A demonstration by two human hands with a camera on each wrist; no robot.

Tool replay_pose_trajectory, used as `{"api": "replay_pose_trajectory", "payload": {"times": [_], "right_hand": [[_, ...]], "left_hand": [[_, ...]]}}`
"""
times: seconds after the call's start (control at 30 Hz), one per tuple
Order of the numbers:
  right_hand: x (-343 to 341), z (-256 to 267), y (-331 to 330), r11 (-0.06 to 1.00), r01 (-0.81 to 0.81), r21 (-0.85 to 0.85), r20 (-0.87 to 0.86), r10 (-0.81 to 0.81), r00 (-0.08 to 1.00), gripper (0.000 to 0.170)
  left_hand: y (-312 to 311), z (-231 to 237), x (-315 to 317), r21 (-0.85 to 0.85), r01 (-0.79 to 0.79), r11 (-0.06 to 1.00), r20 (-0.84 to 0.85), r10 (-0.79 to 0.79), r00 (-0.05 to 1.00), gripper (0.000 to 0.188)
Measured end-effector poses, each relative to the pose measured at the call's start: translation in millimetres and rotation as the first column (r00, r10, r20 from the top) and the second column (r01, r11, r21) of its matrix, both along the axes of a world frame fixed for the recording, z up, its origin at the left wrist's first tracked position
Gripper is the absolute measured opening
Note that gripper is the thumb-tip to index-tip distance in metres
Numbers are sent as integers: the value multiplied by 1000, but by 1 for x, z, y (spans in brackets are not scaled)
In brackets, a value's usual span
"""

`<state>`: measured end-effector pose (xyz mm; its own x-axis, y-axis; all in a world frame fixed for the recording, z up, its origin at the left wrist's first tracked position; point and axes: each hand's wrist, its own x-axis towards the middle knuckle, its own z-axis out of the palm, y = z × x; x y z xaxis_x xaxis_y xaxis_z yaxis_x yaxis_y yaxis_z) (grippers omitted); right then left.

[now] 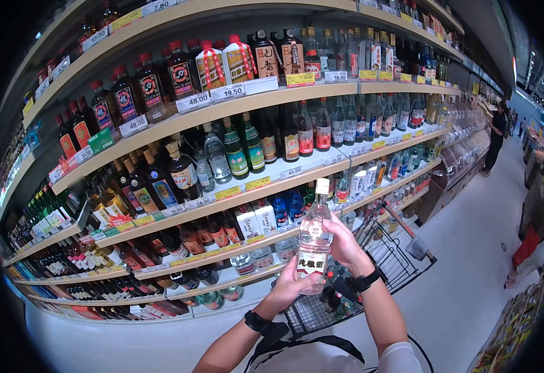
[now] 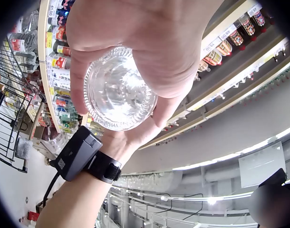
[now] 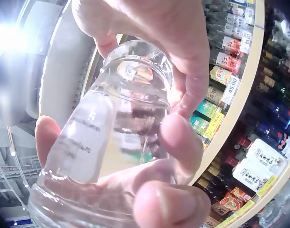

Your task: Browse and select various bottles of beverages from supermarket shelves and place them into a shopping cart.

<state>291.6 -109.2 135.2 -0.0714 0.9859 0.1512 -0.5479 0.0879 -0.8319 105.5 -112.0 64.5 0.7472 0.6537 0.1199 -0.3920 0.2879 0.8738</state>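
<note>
A clear glass liquor bottle point(image 1: 316, 229) with a white cap and a white, red-edged label stands nearly upright in front of the shelves, held by both hands. Around its lower part, the left hand point(image 1: 286, 287) grips it with the thumb by the label. Higher up, the right hand point(image 1: 345, 244) holds the side near the shoulder. In the left wrist view the round, ridged bottle base point(image 2: 119, 92) faces the camera, framed by the left hand point(image 2: 140, 33). Fingers of both hands wrap the see-through bottle point(image 3: 102, 128) in the right wrist view.
Shelves point(image 1: 253, 186) packed with bottles and price tags curve along the left and front. Below the hands stands a wire shopping cart point(image 1: 402, 261) with several bottles inside. A person in dark clothes point(image 1: 497, 137) stands farther down the aisle, with displays point(image 1: 536, 205) along its right.
</note>
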Motion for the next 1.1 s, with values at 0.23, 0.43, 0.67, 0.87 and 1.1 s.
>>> {"api": "replay_pose_trajectory", "payload": {"times": [0.23,0.43,0.67,0.87,1.1], "right_hand": [[2,-2,2,999,-10,35,163,4,987,43],[-7,-1,12,1000,7,13,314,-11,949,45],[-29,4,26,997,80,1,280,-77,957,46],[-42,1,53,992,123,21,340,-123,932,45],[-73,6,89,991,95,99,427,-129,895,45]], "left_hand": [[-1,-1,-1,199,-142,970,-152,174,973,59],[0,0,-7,235,-238,943,-153,277,948,64],[24,4,-22,170,-226,959,-175,255,951,65],[59,-18,-35,320,-249,914,-167,313,935,61],[100,-19,-67,445,-310,840,-127,402,907,53]]}}
